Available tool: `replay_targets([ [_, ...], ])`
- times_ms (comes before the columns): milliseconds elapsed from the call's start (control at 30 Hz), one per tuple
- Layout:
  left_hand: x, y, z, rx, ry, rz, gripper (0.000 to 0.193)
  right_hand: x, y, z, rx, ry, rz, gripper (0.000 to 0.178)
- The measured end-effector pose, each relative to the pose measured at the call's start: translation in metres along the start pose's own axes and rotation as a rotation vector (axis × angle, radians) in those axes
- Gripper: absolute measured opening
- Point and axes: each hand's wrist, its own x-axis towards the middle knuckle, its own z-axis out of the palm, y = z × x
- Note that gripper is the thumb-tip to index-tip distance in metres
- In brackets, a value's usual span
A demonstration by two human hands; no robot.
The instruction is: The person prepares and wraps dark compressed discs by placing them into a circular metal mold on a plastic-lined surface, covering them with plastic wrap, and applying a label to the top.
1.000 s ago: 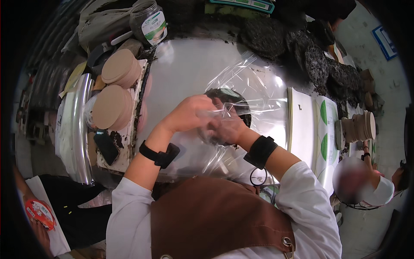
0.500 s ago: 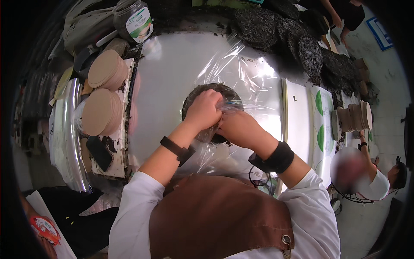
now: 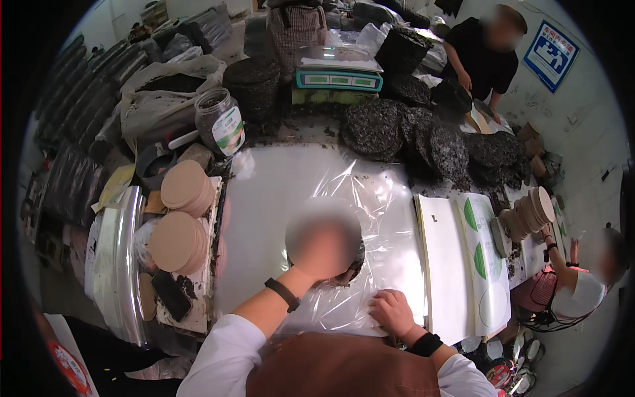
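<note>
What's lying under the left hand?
The lower-right edge of a dark object shows beneath the left hand, with wrinkled clear film beside it. The hand and a blurred patch cover the rest, so its top cannot be seen.

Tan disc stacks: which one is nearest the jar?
The far left stack, just nearer the wearer than the jar. The near left stack is farther from it; the right stack is farthest, past the white sheets.

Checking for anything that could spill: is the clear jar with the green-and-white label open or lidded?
Open. The clear jar has no lid on its rim, and its uncovered mouth shows from above.
</note>
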Motion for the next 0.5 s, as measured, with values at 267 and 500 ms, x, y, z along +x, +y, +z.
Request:
replay_targets([
  [267, -0.014, 0.0, 0.004, -0.007, 0.132, 0.129, 0.014, 0.006, 0.026, -0.115, 0.274, 0.64, 0.364, 0.005],
  [500, -0.007, 0.012, -0.018, 0.067, -0.261, -0.071, 0.045, 0.029, -0.059, -0.012, 0.038, -0.096, -0.237, 0.048],
])
